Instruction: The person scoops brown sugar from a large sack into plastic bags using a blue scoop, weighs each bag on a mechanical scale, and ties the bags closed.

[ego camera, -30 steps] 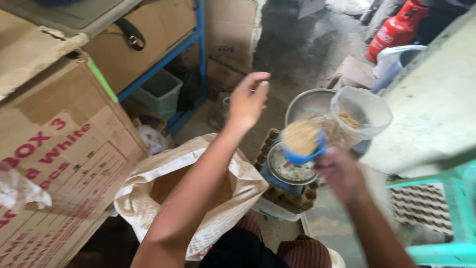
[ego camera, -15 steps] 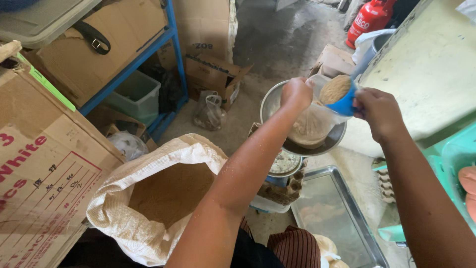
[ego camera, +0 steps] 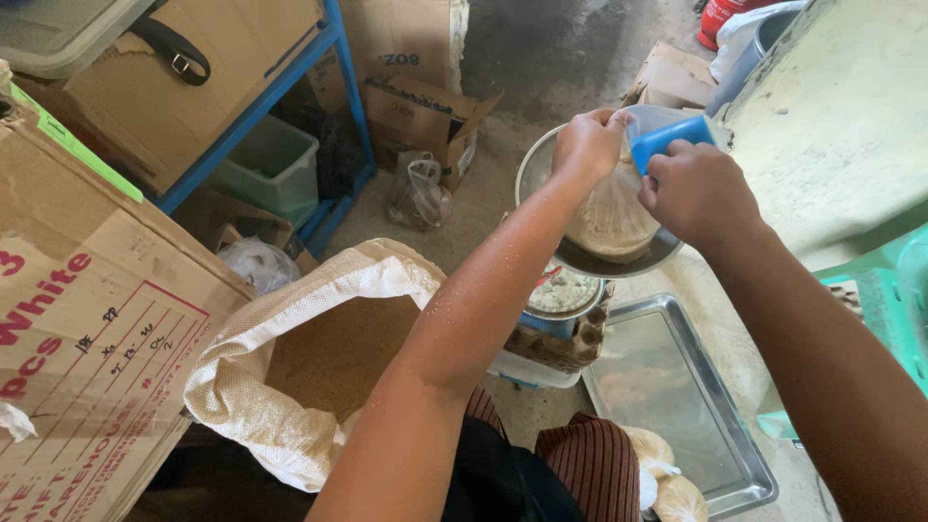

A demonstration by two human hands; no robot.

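Observation:
My left hand (ego camera: pixel 587 145) pinches the rim of a clear plastic bag (ego camera: pixel 611 215) that sits in the metal bowl (ego camera: pixel 537 164) of a weighing scale (ego camera: pixel 558 293). The bag holds brown grain. My right hand (ego camera: pixel 698 193) grips a blue scoop (ego camera: pixel 670 137), tipped into the bag's mouth. A white woven sack (ego camera: pixel 290 387) of the same grain stands open at my lower left, under my left forearm.
A steel tray (ego camera: pixel 677 396) lies on the floor to the right of the scale. Cardboard boxes (ego camera: pixel 87 319) and a blue shelf frame (ego camera: pixel 280 87) fill the left. A pale table top (ego camera: pixel 851 116) and a green stool (ego camera: pixel 899 300) stand at right. Filled tied bags (ego camera: pixel 667 483) lie near my knee.
My right hand has tipped the blue scoop over into the bag, and its grain no longer shows. My left hand stays on the bag's rim. The view has shifted slightly.

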